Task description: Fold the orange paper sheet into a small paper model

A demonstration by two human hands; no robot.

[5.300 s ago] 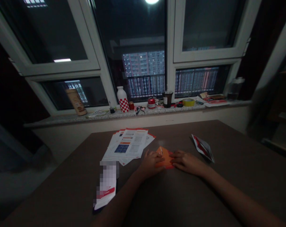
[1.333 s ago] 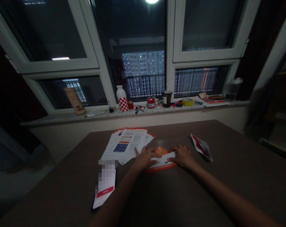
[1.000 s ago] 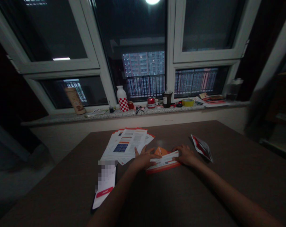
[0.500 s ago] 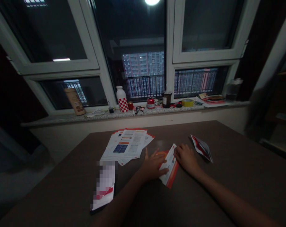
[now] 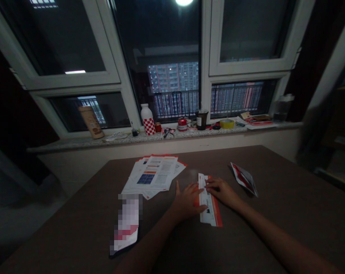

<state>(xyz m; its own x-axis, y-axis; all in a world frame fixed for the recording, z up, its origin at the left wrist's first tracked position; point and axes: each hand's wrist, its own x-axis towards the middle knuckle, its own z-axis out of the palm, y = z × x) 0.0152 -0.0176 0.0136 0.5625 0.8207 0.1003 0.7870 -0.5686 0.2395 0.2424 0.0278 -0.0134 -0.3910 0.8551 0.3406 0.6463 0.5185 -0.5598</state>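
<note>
Since half a second ago, the folded paper [image 5: 209, 217] has been swung to point away across the desk [image 5: 232, 247]. It is partly covered by the left hand [image 5: 186, 202], spread flat, presumably to prevent sliding; its far part is touched by the right hand [image 5: 224, 192], fingers bent, though whether anything is pinched cannot be told. Contents of the checked bottle [image 5: 148, 122] and dark cup [image 5: 201, 121] on the windowsill [image 5: 75, 142] cannot be made out.

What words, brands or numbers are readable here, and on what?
None can be read.
Folded paper: print too small.
Printed sheets: print too small.
Phone: mostly pixelated, illegible.
Label on the dark cup: too small.
Tan bottle: markings blurred.
</note>
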